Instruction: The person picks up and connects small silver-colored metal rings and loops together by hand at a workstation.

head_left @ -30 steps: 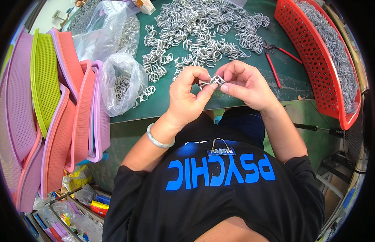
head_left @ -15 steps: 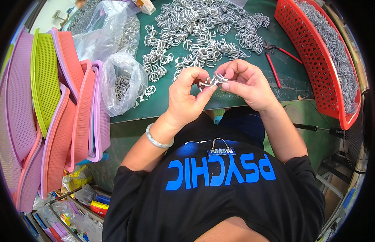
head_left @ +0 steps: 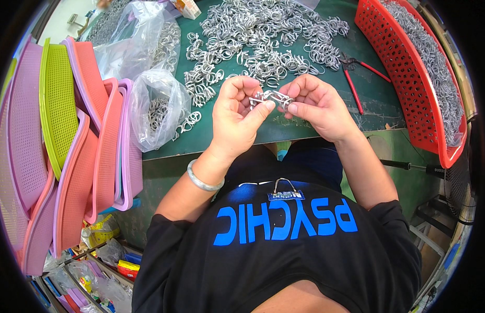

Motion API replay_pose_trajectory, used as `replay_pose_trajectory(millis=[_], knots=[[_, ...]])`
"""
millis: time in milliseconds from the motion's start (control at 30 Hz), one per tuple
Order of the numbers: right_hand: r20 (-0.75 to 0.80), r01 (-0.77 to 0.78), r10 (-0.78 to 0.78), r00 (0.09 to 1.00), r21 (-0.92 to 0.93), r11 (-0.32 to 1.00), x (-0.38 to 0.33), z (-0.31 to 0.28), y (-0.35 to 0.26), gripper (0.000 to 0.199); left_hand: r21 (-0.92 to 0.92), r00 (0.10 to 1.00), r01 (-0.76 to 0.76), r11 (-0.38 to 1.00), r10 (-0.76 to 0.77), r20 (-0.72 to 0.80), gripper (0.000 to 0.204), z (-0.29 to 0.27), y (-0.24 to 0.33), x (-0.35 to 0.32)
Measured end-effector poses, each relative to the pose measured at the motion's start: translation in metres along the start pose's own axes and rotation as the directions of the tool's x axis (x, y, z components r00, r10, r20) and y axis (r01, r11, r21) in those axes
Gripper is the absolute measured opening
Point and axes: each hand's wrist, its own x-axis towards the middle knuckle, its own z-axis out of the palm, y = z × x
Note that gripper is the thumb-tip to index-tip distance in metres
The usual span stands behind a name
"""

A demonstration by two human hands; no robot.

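Note:
Between my two hands is a small cluster of silver metal rings (head_left: 271, 97), held above the near edge of the green table. My left hand (head_left: 233, 116) pinches its left end with thumb and fingers. At the other end, my right hand (head_left: 320, 108) grips it between thumb and curled fingers. Just beyond my hands spreads a big pile of similar silver rings (head_left: 253, 36). A few loose rings (head_left: 189, 122) lie left of my left hand, beside a clear plastic bag (head_left: 172, 112) with more rings inside.
Red-handled pliers (head_left: 352, 91) lie open to the right of the pile. A red perforated basket (head_left: 399, 73) full of grey rings stands at the right. Stacked purple, pink and green baskets (head_left: 60, 104) crowd the left side. Another plastic bag (head_left: 122, 57) sits far left.
My left hand has shifted slightly left and its fingers have changed their grip. The ring cluster now shows more stretched out between both hands. My right hand has barely moved.

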Motion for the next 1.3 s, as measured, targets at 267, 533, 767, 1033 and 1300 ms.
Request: replay_pose_trajectory(millis=[267,533,767,1033,1300], knots=[[-0.048,-0.034,0.031,0.998,-0.054,0.998,0.003,-0.001,-0.001,0.018,-0.206,0.986,0.142,0.968,-0.156,-0.051,0.029,0.001,0.002,0.004],[-0.056,-0.009,0.002,0.998,-0.113,0.994,0.004,0.001,0.000,0.020,-0.224,0.973,0.197,0.954,-0.218,-0.074,0.026,0.001,0.001,0.008],[-0.059,0.021,-0.025,0.998,-0.075,0.997,0.004,0.000,0.004,0.023,-0.329,0.940,0.300,0.896,-0.336,-0.060,0.023,-0.001,-0.001,0.010],[-0.052,0.007,-0.011,0.999,-0.081,0.997,0.004,0.000,0.004,0.023,-0.438,0.922,0.350,0.828,-0.387,0.004,0.021,-0.005,-0.006,0.009],[-0.028,0.037,-0.042,0.999,-0.173,0.984,0.005,-0.001,0.004,0.022,-0.463,0.915,0.376,0.803,-0.401,0.048,0.019,-0.009,-0.011,0.008]])
